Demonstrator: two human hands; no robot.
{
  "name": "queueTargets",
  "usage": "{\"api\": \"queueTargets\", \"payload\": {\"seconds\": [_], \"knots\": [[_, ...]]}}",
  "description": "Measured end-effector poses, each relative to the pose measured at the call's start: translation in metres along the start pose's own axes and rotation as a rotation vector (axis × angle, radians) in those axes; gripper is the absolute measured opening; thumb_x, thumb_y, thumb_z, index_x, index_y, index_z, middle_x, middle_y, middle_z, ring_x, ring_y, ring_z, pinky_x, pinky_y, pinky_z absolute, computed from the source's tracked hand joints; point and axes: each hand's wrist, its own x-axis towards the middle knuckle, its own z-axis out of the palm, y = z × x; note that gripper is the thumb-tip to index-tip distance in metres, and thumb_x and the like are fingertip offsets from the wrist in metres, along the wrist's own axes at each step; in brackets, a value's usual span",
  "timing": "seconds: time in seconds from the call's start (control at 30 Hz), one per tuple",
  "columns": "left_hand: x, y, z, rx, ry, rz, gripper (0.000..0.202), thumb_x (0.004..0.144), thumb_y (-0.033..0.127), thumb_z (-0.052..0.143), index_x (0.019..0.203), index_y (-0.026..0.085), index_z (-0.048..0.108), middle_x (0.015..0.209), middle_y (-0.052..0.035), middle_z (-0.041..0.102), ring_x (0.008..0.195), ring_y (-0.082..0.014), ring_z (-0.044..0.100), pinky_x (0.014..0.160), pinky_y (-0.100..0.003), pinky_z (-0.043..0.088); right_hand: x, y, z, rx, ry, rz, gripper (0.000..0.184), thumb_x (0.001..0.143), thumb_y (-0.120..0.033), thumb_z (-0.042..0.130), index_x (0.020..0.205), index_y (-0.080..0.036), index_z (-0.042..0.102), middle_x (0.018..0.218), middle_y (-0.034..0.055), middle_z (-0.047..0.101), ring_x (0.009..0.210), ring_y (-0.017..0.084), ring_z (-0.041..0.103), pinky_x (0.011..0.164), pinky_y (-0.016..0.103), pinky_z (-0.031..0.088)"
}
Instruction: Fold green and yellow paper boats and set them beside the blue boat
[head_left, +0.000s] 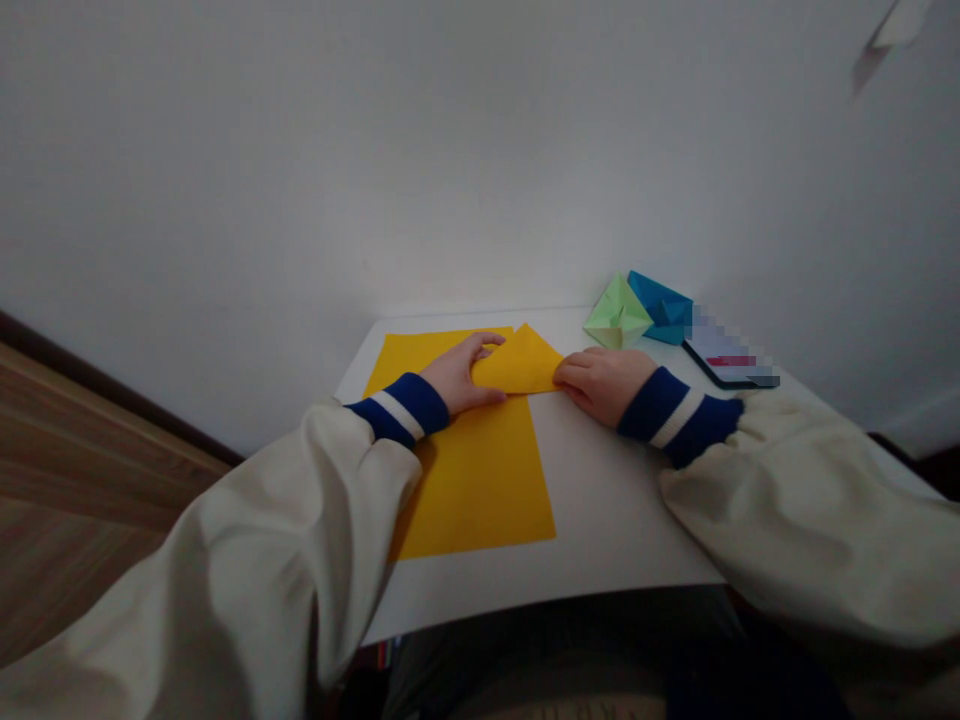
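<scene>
A folded yellow paper, triangular with its peak pointing away from me, is held between both hands over the table. My left hand curves around its left corner, thumb along the near edge and fingers at the far side. At the right corner, my right hand pinches the paper between thumb and fingers. Beneath my left hand and forearm lies a larger flat yellow sheet, partly covered by the folded piece and my sleeve.
On the white table, at the back right, are a light green folded paper and a blue folded paper. A tablet-like device with a blurred screen lies beside them. Behind the table is a wall; wooden furniture stands left.
</scene>
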Motion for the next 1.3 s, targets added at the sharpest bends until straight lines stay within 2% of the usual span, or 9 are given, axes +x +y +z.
{"api": "queueTargets", "payload": {"seconds": [0.2, 0.4, 0.47, 0.53, 0.63, 0.7, 0.83, 1.07, 1.3], "knots": [[-0.004, 0.01, -0.003, -0.015, 0.075, 0.154, 0.064, 0.067, 0.026, 0.064, 0.124, 0.017, 0.035, 0.108, -0.0072, 0.058, 0.092, -0.0196, 0.06, 0.084, -0.036, 0.047, 0.001, 0.007, 0.009, 0.084, 0.281, 0.063, 0.053, 0.076, -0.02, 0.052, 0.127, -0.011, 0.045, 0.133, 0.0139, 0.046, 0.115, 0.027, 0.047, 0.094, 0.042, 0.04], [-0.004, 0.01, -0.009, 0.277, 0.212, 0.339, 0.043, 0.071, 0.02, 0.062, 0.112, 0.016, 0.05, 0.095, -0.004, 0.057, 0.091, -0.0182, 0.054, 0.087, -0.037, 0.043, 0.002, 0.015, 0.013, 0.185, 0.42, 0.267, 0.075, 0.072, -0.018, 0.054, 0.14, -0.009, 0.024, 0.126, 0.0157, 0.052, 0.112, 0.028, 0.05, 0.094, 0.044, 0.042], [-0.003, 0.009, -0.011, 0.368, 0.193, 0.436, 0.025, 0.074, 0.018, 0.06, 0.098, 0.016, 0.058, 0.088, -0.0031, 0.057, 0.091, -0.0185, 0.053, 0.088, -0.038, 0.042, 0.002, 0.016, 0.013, 0.228, 0.394, 0.327, 0.072, 0.072, -0.016, 0.052, 0.139, -0.012, 0.026, 0.116, 0.0113, 0.059, 0.101, 0.026, 0.056, 0.087, 0.041, 0.046], [-0.003, 0.009, -0.012, 0.405, 0.156, 0.501, 0.015, 0.075, 0.016, 0.059, 0.089, 0.018, 0.062, 0.087, -0.003, 0.056, 0.09, -0.0177, 0.052, 0.087, -0.037, 0.043, 0.003, 0.016, 0.013, 0.235, 0.357, 0.352, 0.054, 0.075, -0.016, 0.05, 0.128, -0.014, 0.043, 0.105, 0.0081, 0.064, 0.093, 0.023, 0.059, 0.082, 0.039, 0.047], [-0.005, 0.01, -0.012, 0.408, 0.142, 0.519, 0.016, 0.075, 0.013, 0.058, 0.087, 0.02, 0.066, 0.101, -0.0054, 0.051, 0.091, -0.0167, 0.051, 0.084, -0.034, 0.045, 0.004, 0.018, 0.012, 0.151, 0.278, 0.281, 0.021, 0.078, -0.019, 0.049, 0.095, -0.017, 0.062, 0.094, 0.0075, 0.066, 0.09, 0.022, 0.059, 0.081, 0.036, 0.046], [-0.007, 0.01, -0.012, 0.435, 0.116, 0.511, 0.015, 0.075, 0.014, 0.058, 0.086, 0.02, 0.066, 0.113, -0.0069, 0.046, 0.094, -0.017, 0.05, 0.085, -0.035, 0.046, 0.004, 0.02, 0.012, 0.087, 0.236, 0.217, 0.017, 0.079, -0.019, 0.049, 0.087, -0.018, 0.064, 0.092, 0.0077, 0.067, 0.09, 0.022, 0.059, 0.081, 0.036, 0.044], [-0.005, 0.007, -0.011, 0.503, -0.006, 0.468, 0.019, 0.078, 0.018, 0.057, 0.094, 0.02, 0.066, 0.114, -0.0074, 0.05, 0.093, -0.0171, 0.054, 0.085, -0.034, 0.046, 0.004, 0.021, 0.009, 0.066, 0.236, 0.122, 0.019, 0.079, -0.02, 0.05, 0.09, -0.018, 0.066, 0.093, 0.0075, 0.068, 0.088, 0.022, 0.058, 0.082, 0.036, 0.042], [-0.003, 0.011, -0.012, 0.609, -0.102, 0.442, 0.026, 0.083, 0.029, 0.054, 0.104, 0.015, 0.063, 0.104, -0.0102, 0.06, 0.094, -0.0202, 0.057, 0.085, -0.034, 0.045, 0.005, 0.009, 0.01, 0.17, 0.292, -0.22, 0.026, 0.079, -0.02, 0.049, 0.1, -0.017, 0.064, 0.099, 0.0085, 0.066, 0.089, 0.021, 0.055, 0.079, 0.035, 0.044], [-0.009, 0.024, -0.016, 0.615, -0.146, 0.418, 0.035, 0.091, 0.035, 0.038, 0.103, 0.015, 0.064, 0.097, -0.0098, 0.063, 0.087, -0.0187, 0.059, 0.079, -0.031, 0.045, 0.009, 0.017, 0.017, 0.249, 0.129, -0.185, 0.025, 0.075, -0.012, 0.047, 0.092, -0.013, 0.065, 0.092, 0.0115, 0.066, 0.089, 0.02, 0.059, 0.082, 0.035, 0.045]]}}
